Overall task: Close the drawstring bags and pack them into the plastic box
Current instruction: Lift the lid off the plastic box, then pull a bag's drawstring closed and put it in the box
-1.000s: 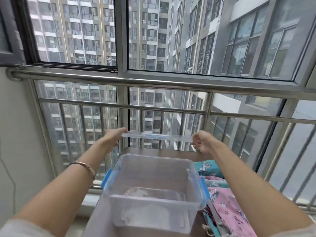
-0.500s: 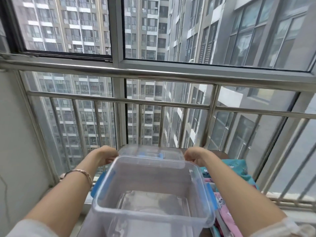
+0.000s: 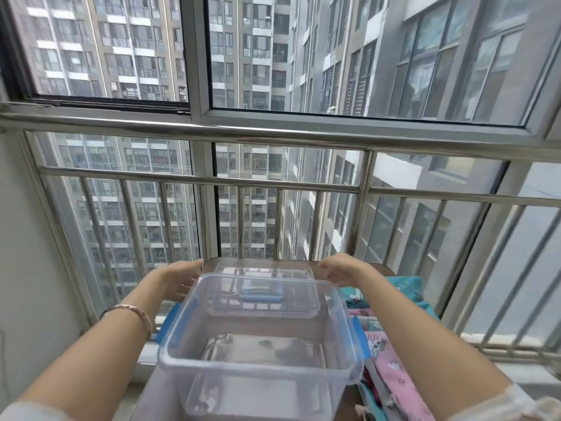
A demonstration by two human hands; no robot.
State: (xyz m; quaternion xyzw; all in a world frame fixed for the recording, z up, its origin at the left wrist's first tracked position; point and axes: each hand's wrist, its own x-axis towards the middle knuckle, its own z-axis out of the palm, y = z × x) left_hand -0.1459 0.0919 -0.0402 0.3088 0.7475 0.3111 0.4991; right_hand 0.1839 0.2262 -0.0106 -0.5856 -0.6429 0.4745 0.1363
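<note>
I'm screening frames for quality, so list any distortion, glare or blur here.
Head view: the wide-angle lens bows the steel railing and window frame. Head view: soft, even daylight, no hard shadows. Head view: pale reflections sheen the floor of the clear plastic box; edges look slightly soft, the drawstring bags cropped at the bottom edge.
</note>
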